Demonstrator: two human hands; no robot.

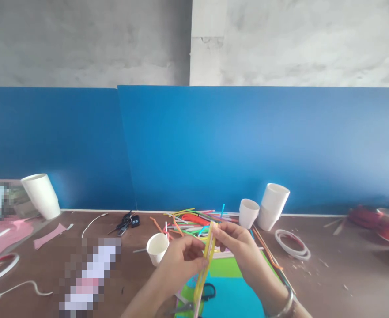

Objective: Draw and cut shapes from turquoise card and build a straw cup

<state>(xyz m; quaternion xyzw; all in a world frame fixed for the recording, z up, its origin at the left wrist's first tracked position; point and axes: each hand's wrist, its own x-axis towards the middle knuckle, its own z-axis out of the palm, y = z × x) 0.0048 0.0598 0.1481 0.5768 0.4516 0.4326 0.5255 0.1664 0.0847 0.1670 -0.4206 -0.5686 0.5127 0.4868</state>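
Note:
A small bundle of yellow and pale pink drinking straws [202, 281] slants up between my hands. My left hand [189, 260] pinches it partway along, thumb and fingers closed on it. Higher up, my right hand [236, 243] grips the top end between thumb and fingertips. Under the lower end lie dark-handled scissors [209, 291], partly covered by the straws, on blue and green sheets of paper [236, 293]. Just behind my hands spreads a loose heap of coloured straws [187, 221]. A white paper cup [157, 248] stands beside my left wrist.
Toward the back right are a paper cup [249, 213] and a stack of cups [273, 206], with a coil of white tape [292, 244] nearby. Keys [130, 221] and another cup stack [41, 195] are on the left. A blue panel [247, 145] borders the brown table [333, 282].

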